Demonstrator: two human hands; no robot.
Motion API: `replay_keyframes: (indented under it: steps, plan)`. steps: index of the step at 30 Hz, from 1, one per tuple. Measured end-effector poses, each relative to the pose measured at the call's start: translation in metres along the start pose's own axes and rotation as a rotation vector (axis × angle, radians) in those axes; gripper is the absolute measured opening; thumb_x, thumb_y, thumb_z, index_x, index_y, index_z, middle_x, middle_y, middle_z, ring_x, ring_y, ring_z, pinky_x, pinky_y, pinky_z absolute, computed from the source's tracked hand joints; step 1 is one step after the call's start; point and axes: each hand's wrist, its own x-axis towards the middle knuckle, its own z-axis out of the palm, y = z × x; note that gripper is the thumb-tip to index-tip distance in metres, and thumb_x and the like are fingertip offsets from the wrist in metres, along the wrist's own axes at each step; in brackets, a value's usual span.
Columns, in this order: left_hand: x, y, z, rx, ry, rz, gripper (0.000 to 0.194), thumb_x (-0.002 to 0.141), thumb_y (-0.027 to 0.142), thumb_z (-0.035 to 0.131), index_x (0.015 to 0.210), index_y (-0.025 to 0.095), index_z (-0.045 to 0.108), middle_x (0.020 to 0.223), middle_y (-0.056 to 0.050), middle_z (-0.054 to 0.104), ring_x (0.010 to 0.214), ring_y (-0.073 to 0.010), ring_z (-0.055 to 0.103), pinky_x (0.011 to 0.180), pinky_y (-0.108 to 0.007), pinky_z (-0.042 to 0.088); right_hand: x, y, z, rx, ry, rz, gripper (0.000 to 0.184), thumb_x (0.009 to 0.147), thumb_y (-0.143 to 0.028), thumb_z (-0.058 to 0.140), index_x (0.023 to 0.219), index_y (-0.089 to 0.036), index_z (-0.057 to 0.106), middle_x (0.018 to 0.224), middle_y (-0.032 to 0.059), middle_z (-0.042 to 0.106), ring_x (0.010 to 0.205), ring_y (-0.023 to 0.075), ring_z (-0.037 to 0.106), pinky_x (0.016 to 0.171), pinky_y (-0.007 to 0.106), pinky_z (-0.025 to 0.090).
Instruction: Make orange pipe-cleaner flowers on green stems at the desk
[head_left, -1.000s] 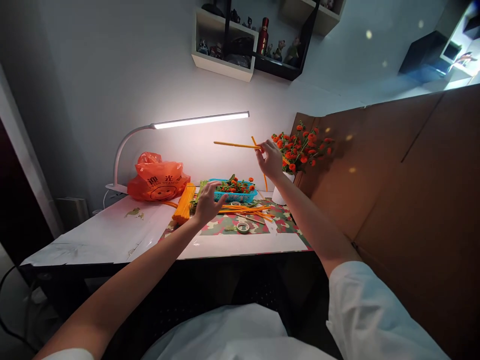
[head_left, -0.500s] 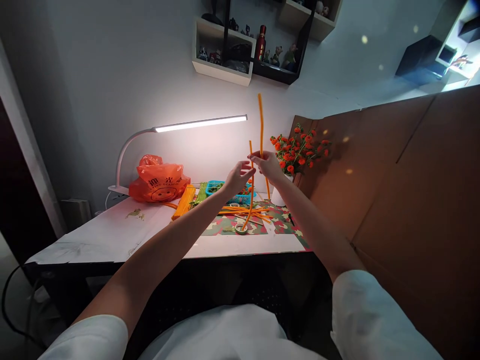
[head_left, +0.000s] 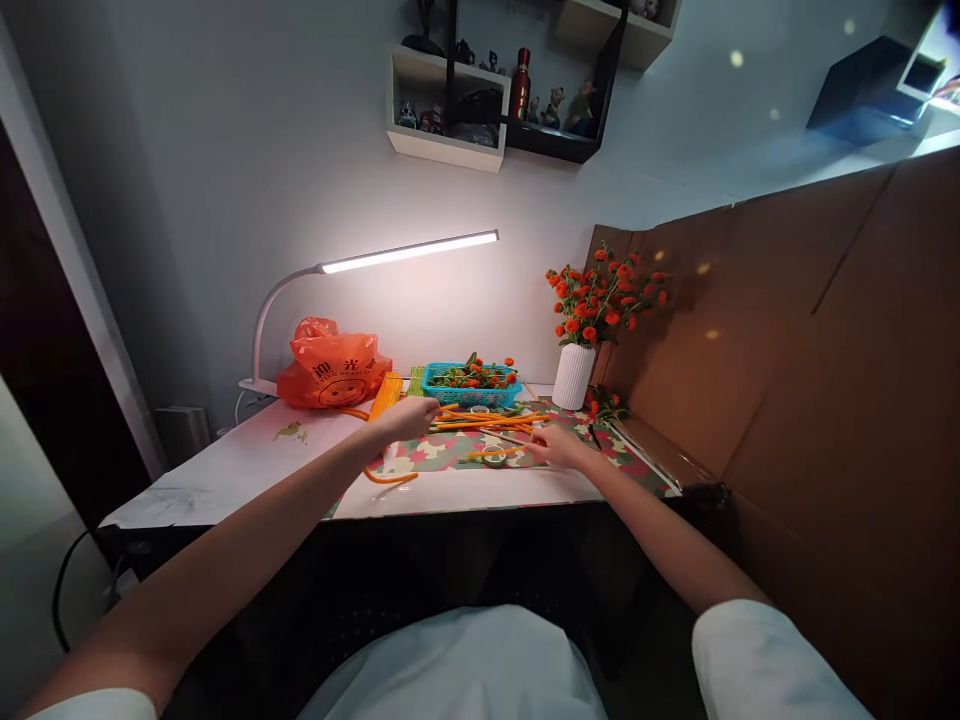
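My left hand (head_left: pixel 411 416) is closed low over the table, pinching an orange pipe cleaner (head_left: pixel 390 480) whose bent end curves out below the wrist. To its right, my right hand (head_left: pixel 556 446) is down at the mat with its fingers closed on another orange pipe cleaner (head_left: pixel 491 454) that points left across a tape roll (head_left: pixel 495 461). Between and just beyond the hands lies a loose pile of orange pipe cleaners (head_left: pixel 487 422). A thick orange bundle (head_left: pixel 386 393) is partly hidden behind my left hand.
Behind the pile sits a blue basket (head_left: pixel 480 397) of orange-red flowers and green stems. A white ribbed vase (head_left: pixel 574 378) of flowers stands right of it. A red plastic bag (head_left: pixel 334 368) and a lit desk lamp (head_left: pixel 262 330) are left. Cardboard (head_left: pixel 810 350) walls the right side.
Both hands have come down from in front of the lamp-lit wall to the table and moved apart. The pipe cleaners that were held upright are now low, one at each hand.
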Motion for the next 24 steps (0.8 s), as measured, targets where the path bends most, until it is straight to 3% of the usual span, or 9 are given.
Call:
replay_keyframes:
  steps: [3, 5, 8, 11, 14, 16, 18, 21, 24]
  plan:
    - [-0.014, -0.001, 0.018, 0.2, 0.089, 0.061, 0.015, 0.079, 0.023, 0.051, 0.072, 0.022, 0.065, 0.05, 0.0, 0.051, 0.043, -0.0143, 0.046, 0.047, -0.027, 0.034, -0.007, 0.015, 0.022, -0.026, 0.051, -0.023, 0.013, 0.083, -0.031, 0.062, 0.082, -0.018, 0.065, 0.088, 0.0057, 0.066, 0.082, 0.0176, 0.058, 0.066, 0.024, 0.037]
    - [-0.017, 0.011, 0.016, 0.34, 0.168, -0.024, 0.017, 0.081, 0.019, 0.048, 0.074, 0.021, 0.063, 0.053, -0.001, 0.049, 0.045, -0.0156, 0.048, 0.05, -0.028, 0.036, -0.007, 0.011, 0.025, -0.027, 0.104, -0.075, 0.016, 0.08, -0.031, 0.066, 0.091, -0.019, 0.065, 0.098, 0.007, 0.065, 0.096, 0.0215, 0.057, 0.076, 0.028, 0.039]
    - [-0.015, 0.037, -0.011, 0.423, 0.282, -0.051, 0.022, 0.087, 0.018, 0.041, 0.081, 0.019, 0.061, 0.061, -0.003, 0.051, 0.055, -0.018, 0.052, 0.059, -0.032, 0.04, -0.001, -0.008, 0.022, 0.021, 0.164, -0.155, 0.021, 0.082, -0.03, 0.065, 0.099, -0.019, 0.065, 0.106, 0.0084, 0.063, 0.106, 0.0231, 0.054, 0.088, 0.035, 0.039]
    - [-0.012, 0.057, -0.047, 0.443, 0.375, -0.028, 0.024, 0.091, 0.026, 0.039, 0.085, 0.019, 0.061, 0.067, -0.004, 0.052, 0.064, -0.0218, 0.054, 0.07, -0.041, 0.042, 0.007, -0.034, 0.026, 0.075, 0.161, -0.254, 0.019, 0.082, -0.029, 0.067, 0.098, -0.02, 0.067, 0.106, 0.0074, 0.063, 0.102, 0.0213, 0.054, 0.09, 0.035, 0.038]
    - [-0.015, 0.062, -0.057, 0.363, 0.369, 0.039, 0.022, 0.091, 0.033, 0.046, 0.084, 0.021, 0.062, 0.069, -0.005, 0.056, 0.073, -0.0243, 0.057, 0.076, -0.042, 0.041, 0.012, -0.052, 0.041, 0.099, 0.176, -0.308, 0.01, 0.079, -0.025, 0.07, 0.088, -0.02, 0.069, 0.101, 0.006, 0.064, 0.1, 0.0208, 0.054, 0.087, 0.034, 0.038]
    - [-0.022, 0.058, -0.039, 0.366, 0.289, 0.058, 0.019, 0.09, 0.028, 0.046, 0.083, 0.02, 0.063, 0.072, -0.006, 0.059, 0.074, -0.0254, 0.06, 0.073, -0.04, 0.043, 0.013, -0.058, 0.052, 0.124, 0.227, -0.304, 0.001, 0.081, -0.019, 0.066, 0.082, -0.019, 0.068, 0.095, 0.0053, 0.065, 0.095, 0.019, 0.055, 0.083, 0.031, 0.039]
    - [-0.03, 0.052, -0.007, 0.454, 0.127, 0.042, 0.023, 0.089, 0.017, 0.041, 0.085, 0.017, 0.063, 0.081, -0.01, 0.063, 0.073, -0.0244, 0.063, 0.065, -0.036, 0.044, 0.014, -0.058, 0.061, 0.153, 0.273, -0.309, 0.007, 0.084, -0.013, 0.061, 0.08, -0.017, 0.066, 0.088, 0.0045, 0.065, 0.088, 0.0166, 0.056, 0.077, 0.027, 0.039]
    - [-0.04, 0.04, 0.046, 0.401, -0.095, 0.047, 0.025, 0.091, 0.021, 0.04, 0.087, 0.018, 0.065, 0.087, -0.01, 0.067, 0.074, -0.0219, 0.065, 0.065, -0.031, 0.045, 0.022, -0.054, 0.068, 0.14, 0.278, -0.336, 0.014, 0.083, -0.008, 0.058, 0.076, -0.017, 0.065, 0.081, 0.003, 0.064, 0.079, 0.0148, 0.056, 0.07, 0.025, 0.038]
    - [-0.039, 0.032, 0.079, 0.367, -0.064, -0.039, 0.031, 0.095, 0.027, 0.036, 0.085, 0.019, 0.064, 0.087, -0.01, 0.069, 0.082, -0.0225, 0.066, 0.067, -0.029, 0.044, 0.036, -0.051, 0.068, 0.107, 0.331, -0.277, 0.014, 0.083, -0.01, 0.06, 0.073, -0.019, 0.066, 0.083, 0.0043, 0.065, 0.082, 0.0174, 0.056, 0.072, 0.027, 0.038]
